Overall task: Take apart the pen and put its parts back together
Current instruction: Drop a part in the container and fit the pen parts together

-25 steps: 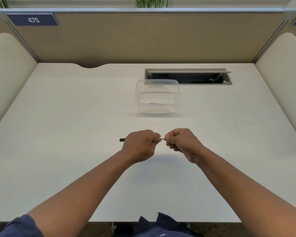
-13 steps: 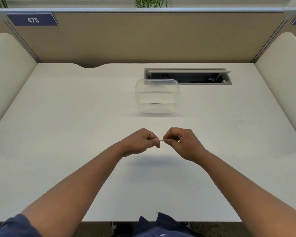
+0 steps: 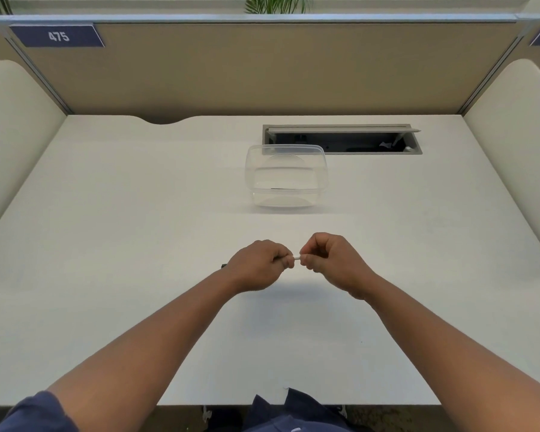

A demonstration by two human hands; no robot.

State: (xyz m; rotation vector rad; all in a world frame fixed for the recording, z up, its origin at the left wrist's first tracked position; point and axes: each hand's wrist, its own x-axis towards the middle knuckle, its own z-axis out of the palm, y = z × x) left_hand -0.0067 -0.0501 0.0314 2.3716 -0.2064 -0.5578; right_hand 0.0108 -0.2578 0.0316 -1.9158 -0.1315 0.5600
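I hold a thin pen [image 3: 296, 259] level over the middle of the white desk [image 3: 138, 229]. Only a short white stretch of it shows between my two fists, and its dark end peeks out at the left by my wrist. My left hand [image 3: 259, 265] is closed around the pen's body. My right hand [image 3: 331, 260] pinches the pen's right end with its fingers curled in. Most of the pen is hidden inside my hands, so I cannot tell whether its parts are joined.
A clear plastic container [image 3: 286, 179] stands on the desk beyond my hands. Behind it an open cable hatch [image 3: 342, 140] is sunk into the desktop. Tan partition walls and cream side panels [image 3: 16, 129] close in the desk on three sides.
Both hands stay on the pen at the same spot. The pen's dark left end showed clearly a second ago, hid behind my left hand, and now barely peeks out again.
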